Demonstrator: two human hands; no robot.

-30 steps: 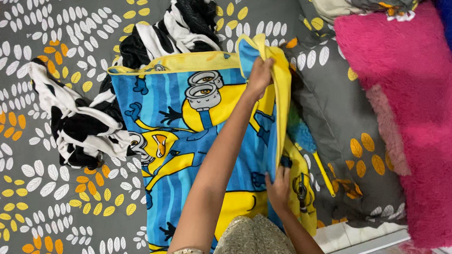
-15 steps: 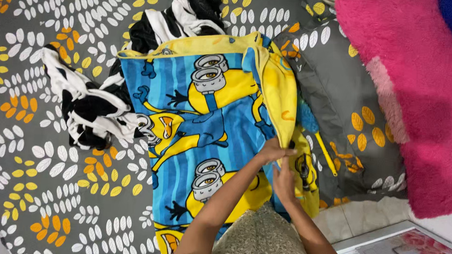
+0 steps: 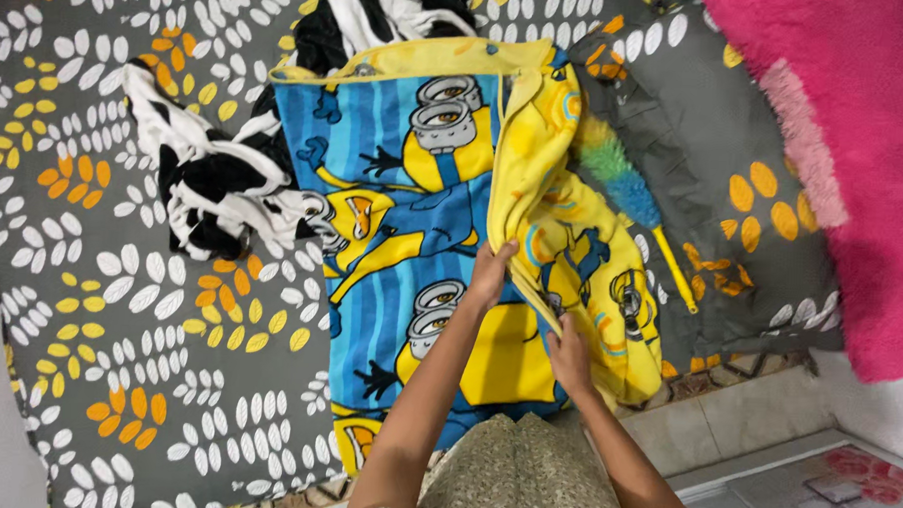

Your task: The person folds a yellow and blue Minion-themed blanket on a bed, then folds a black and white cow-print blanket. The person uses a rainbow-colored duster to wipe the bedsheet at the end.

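Observation:
A blue and yellow cartoon-print blanket [image 3: 403, 212] lies spread on a grey leaf-patterned bedsheet [image 3: 120, 303]. Its right side is folded over, yellow underside up [image 3: 572, 248]. My left hand [image 3: 491, 270] pinches the folded edge near the blanket's middle. Just below it, my right hand [image 3: 570, 350] grips the same edge closer to me. Both arms reach out from the bottom of the view.
A crumpled black and white striped cloth [image 3: 214, 191] lies left of the blanket and behind it. A blue-green duster with a yellow handle [image 3: 633, 205] rests on a grey pillow [image 3: 715, 163]. A fluffy pink blanket [image 3: 855, 148] fills the right side. Tiled floor [image 3: 764, 475] shows bottom right.
My left hand came down from the blanket's far corner to its middle, beside my right hand. The right flap now lies more spread, and the duster is uncovered.

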